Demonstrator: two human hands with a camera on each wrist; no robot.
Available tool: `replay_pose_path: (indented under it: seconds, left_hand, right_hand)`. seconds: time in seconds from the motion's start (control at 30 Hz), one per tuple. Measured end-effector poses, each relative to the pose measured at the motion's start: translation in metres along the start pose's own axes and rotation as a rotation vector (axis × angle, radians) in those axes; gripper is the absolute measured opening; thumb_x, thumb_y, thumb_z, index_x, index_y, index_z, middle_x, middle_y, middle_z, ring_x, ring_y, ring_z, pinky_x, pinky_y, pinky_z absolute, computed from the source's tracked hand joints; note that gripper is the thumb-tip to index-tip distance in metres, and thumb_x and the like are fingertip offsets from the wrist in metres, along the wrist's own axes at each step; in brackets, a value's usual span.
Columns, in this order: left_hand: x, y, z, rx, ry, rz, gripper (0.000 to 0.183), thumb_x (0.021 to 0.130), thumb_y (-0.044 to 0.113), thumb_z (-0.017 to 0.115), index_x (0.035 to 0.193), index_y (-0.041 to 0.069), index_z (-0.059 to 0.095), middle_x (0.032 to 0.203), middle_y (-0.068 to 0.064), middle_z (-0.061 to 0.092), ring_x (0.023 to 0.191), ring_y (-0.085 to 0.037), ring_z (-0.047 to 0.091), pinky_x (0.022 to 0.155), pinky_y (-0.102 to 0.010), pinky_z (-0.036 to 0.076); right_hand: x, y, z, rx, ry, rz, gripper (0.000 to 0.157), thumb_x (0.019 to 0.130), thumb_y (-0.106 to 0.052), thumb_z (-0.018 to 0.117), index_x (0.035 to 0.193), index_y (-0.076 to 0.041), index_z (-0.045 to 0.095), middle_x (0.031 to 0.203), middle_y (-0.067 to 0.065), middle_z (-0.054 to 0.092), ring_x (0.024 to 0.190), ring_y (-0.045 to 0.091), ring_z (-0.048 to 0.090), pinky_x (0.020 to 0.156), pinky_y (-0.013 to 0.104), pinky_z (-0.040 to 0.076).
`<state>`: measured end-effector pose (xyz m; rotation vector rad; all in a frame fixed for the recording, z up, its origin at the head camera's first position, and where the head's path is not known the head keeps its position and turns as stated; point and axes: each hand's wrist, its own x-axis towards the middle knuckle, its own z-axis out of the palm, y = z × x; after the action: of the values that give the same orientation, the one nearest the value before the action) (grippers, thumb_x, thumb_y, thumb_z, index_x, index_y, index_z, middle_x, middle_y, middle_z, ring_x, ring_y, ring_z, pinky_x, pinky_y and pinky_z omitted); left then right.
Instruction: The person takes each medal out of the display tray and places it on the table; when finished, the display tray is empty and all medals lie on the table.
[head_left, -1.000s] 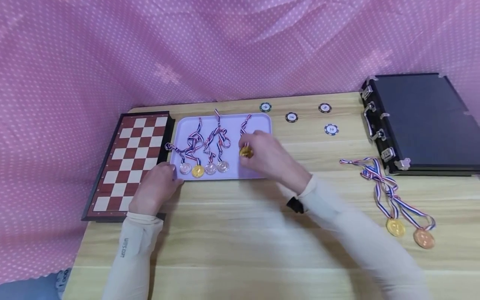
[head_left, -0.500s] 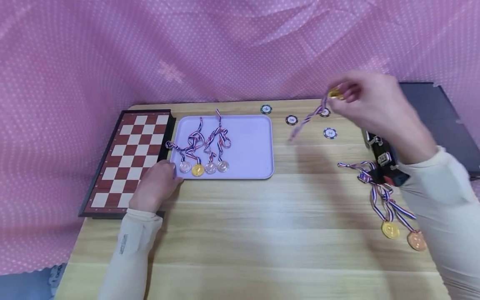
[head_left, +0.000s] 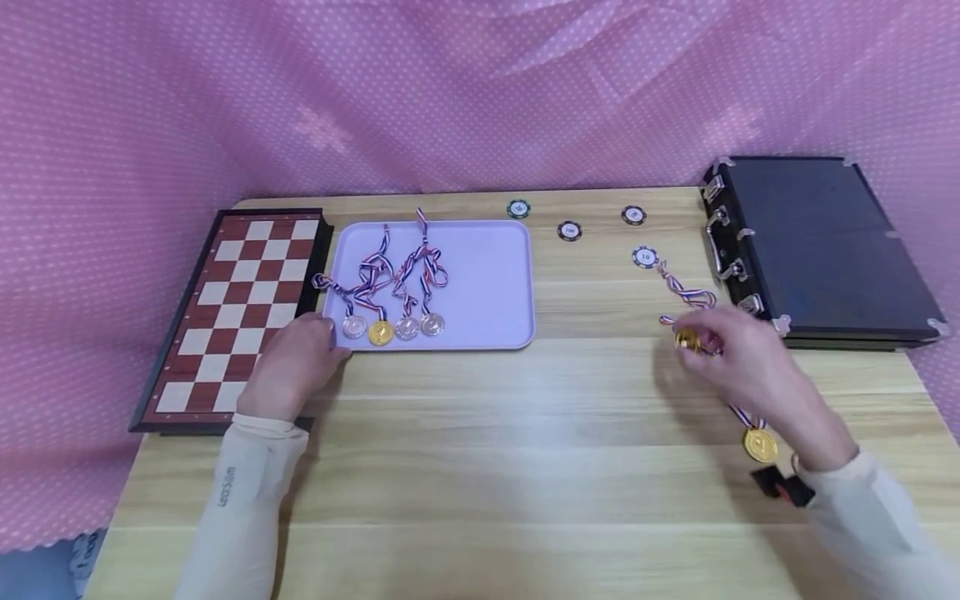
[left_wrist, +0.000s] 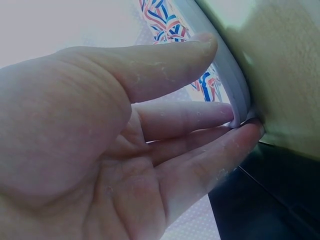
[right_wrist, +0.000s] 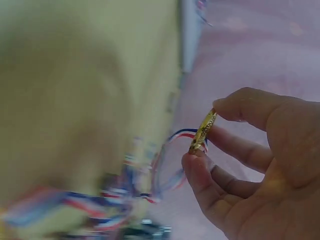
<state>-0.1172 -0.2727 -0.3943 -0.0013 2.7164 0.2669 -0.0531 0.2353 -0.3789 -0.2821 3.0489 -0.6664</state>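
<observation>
My right hand [head_left: 750, 350] pinches a gold medal [right_wrist: 203, 132] by its edges between thumb and fingertips, over the table's right side. Its striped ribbon [head_left: 686, 292] trails toward a poker chip [head_left: 645, 257]. Below the hand lies another gold medal [head_left: 761, 446]; its ribbon is partly covered by the hand, and a bronze one is almost wholly hidden by the wrist. My left hand [head_left: 288, 367] holds the near left corner of a lilac tray [head_left: 487, 287], thumb and fingers at its rim. Silver medals [head_left: 432, 324] and a gold medal [head_left: 381, 333] lie on the tray with tangled ribbons.
A checkered board [head_left: 240, 308] stands left of the tray, close against the left hand. At the back right is a black case [head_left: 817, 242] with metal latches. Several poker chips [head_left: 570, 231] lie between tray and case. A pink curtain [head_left: 480, 100] hangs behind.
The right hand has lifted the gold medal off the tray's right half and carried it right, then lowered it near the other medals beside the case. The left hand has stayed at the tray corner.
</observation>
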Motion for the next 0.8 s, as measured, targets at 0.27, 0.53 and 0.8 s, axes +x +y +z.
replay_pose_path:
  seconds: [0.27,0.53,0.8]
  left_hand:
    - [-0.002,-0.001,-0.004,0.021,0.014,0.017,0.04,0.094,0.021,0.063,0.121,-0.007,0.061,0.112,-0.025,0.057,0.087,-0.033,0.054,0.073,-0.041,0.047]
    - [-0.001,-0.001,-0.003,0.038,0.006,0.034,0.039,0.095,0.021,0.062,0.121,-0.007,0.061,0.111,-0.025,0.057,0.086,-0.032,0.053,0.073,-0.041,0.046]
    - [0.001,0.0,0.0,0.026,-0.028,0.018,0.041,0.095,0.023,0.062,0.123,-0.007,0.059,0.114,-0.025,0.056,0.088,-0.032,0.054,0.074,-0.04,0.046]
  right_hand:
    - [-0.058,0.012,0.037,-0.06,0.1,-0.087,0.032,0.069,-0.009,0.081,0.1,-0.01,0.073,0.079,0.001,0.06,0.067,0.009,0.05,0.055,0.023,0.045]
    - [-0.086,0.016,0.042,-0.084,0.035,0.002,0.036,0.07,-0.008,0.081,0.105,-0.009,0.071,0.089,0.007,0.061,0.068,0.011,0.054,0.054,0.024,0.045]
    - [-0.091,0.018,0.044,-0.122,0.097,-0.049,0.037,0.067,-0.005,0.081,0.102,-0.009,0.07,0.092,0.008,0.062,0.072,0.018,0.059,0.056,0.033,0.051]
